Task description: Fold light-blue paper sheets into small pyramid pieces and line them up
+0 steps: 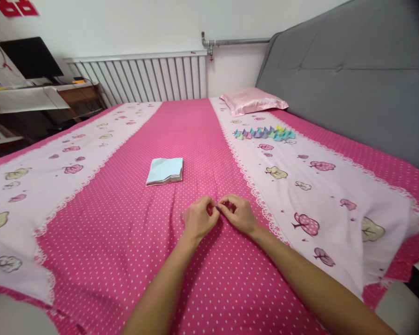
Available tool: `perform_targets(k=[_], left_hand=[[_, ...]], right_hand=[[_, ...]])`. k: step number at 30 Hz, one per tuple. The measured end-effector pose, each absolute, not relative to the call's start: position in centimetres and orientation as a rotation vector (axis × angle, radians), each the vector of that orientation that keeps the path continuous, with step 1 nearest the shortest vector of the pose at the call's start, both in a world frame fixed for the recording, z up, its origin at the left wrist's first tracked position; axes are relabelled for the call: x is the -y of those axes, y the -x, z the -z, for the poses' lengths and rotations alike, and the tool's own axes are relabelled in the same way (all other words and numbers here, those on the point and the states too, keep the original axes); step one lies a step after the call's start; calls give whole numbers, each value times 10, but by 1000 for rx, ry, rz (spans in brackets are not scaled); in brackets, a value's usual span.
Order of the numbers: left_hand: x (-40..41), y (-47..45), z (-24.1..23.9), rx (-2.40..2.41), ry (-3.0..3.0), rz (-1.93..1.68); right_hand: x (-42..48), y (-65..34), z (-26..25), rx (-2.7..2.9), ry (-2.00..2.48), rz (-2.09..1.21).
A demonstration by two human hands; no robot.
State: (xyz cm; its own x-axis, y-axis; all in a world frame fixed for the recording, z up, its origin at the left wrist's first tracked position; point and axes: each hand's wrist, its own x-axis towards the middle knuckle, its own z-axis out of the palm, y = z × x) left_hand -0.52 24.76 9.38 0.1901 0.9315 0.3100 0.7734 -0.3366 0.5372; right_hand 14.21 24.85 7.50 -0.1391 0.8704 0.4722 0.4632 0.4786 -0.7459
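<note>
Over the middle of the pink dotted bedspread (125,218), my left hand (199,217) and my right hand (240,215) meet at the fingertips. Both are closed in a pinch, thumb against index finger. Between the fingertips shows a tiny dark purple piece (218,209); most of it is hidden, and its material is too small to tell. Beyond my left hand lies a stack of light blue paper squares (165,170) with uneven front edges. Farther off to the right, several small pointed folded-paper pieces (261,133) in blue, purple, green, pink and yellow stand in rows.
A pink satin pillow (253,100) rests by the grey padded headboard (349,70). White radiator (143,77) and a grey pipe (240,42) line the far wall. At the far left, a desk (24,100) carries a black monitor (31,57). The bedspread has wrinkles.
</note>
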Motion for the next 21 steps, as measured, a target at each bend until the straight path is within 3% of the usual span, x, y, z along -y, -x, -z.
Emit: perform_targets(k=[21], left_hand=[[-251, 4, -90, -1553, -2213, -939]], right_hand=[[-248, -141, -73, 1801, 1129, -457]])
